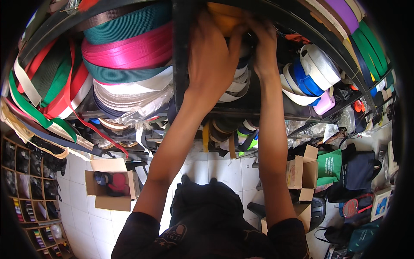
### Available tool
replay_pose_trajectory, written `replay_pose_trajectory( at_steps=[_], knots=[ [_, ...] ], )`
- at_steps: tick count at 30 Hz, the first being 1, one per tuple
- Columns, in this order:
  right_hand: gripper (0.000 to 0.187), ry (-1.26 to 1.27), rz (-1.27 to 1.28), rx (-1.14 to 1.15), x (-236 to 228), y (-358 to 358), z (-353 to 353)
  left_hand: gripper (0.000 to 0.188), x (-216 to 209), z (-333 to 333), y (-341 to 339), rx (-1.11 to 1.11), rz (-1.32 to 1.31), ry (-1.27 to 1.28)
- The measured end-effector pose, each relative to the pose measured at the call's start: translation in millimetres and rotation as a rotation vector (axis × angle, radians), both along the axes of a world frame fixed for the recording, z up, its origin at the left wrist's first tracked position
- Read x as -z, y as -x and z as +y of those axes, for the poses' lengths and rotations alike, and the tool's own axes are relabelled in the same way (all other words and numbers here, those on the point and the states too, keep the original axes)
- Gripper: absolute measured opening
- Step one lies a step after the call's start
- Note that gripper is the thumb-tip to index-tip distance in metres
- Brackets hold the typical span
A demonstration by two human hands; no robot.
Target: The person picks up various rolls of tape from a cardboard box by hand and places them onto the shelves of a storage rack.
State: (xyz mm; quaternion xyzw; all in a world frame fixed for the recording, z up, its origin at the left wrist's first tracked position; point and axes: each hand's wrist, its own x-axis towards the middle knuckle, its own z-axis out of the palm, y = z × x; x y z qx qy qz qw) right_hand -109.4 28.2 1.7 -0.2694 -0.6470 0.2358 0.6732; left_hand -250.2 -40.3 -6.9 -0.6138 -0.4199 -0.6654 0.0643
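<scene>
Both my arms reach up into a middle compartment of a black metal shelf (181, 39). At its top is an orange roll (225, 19), which looks like strap webbing. My left hand (213, 58) grips its left side, the thumb pointing up along it. On the other side my right hand (264, 49) has its fingers bent against the roll's right edge. Shadow partly hides the fingertips of both hands. Just below, between my wrists, a white coiled strap (236, 86) lies in the same compartment.
Pink ribbon rolls (129, 47) and teal webbing (129, 23) are stacked left of the shelf post; white and blue rolls (317, 69) sit to the right. A red strap (69, 82) hangs down. Open cardboard boxes (112, 203) and a green bag (329, 166) stand on the tiled floor.
</scene>
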Motion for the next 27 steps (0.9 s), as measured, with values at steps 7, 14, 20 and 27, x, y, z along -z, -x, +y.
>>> replay_pose_trajectory(
  at_steps=[7, 14, 20, 27],
  knots=[
    [0.029, -0.137, 0.373, 0.308, 45.5, 6.8, -92.9, 0.059, 53.0, -81.7, -28.0, 0.123, 0.173, -0.172],
    [0.008, 0.134, 0.344, 0.158, 211.5, 26.9, -223.1, 0.026, 220.5, -197.7, -9.1, 0.32, -0.031, 0.412],
    [0.011, 0.832, -0.097, -0.314, 284.9, 67.3, -307.4, 0.02, 306.3, -309.3, 37.6, 0.221, -0.246, 0.991],
    [0.014, 0.95, -0.267, -0.732, 337.1, 135.5, -370.2, 0.02, 328.3, -398.5, 92.6, -0.102, -0.421, 1.093]
  ],
)
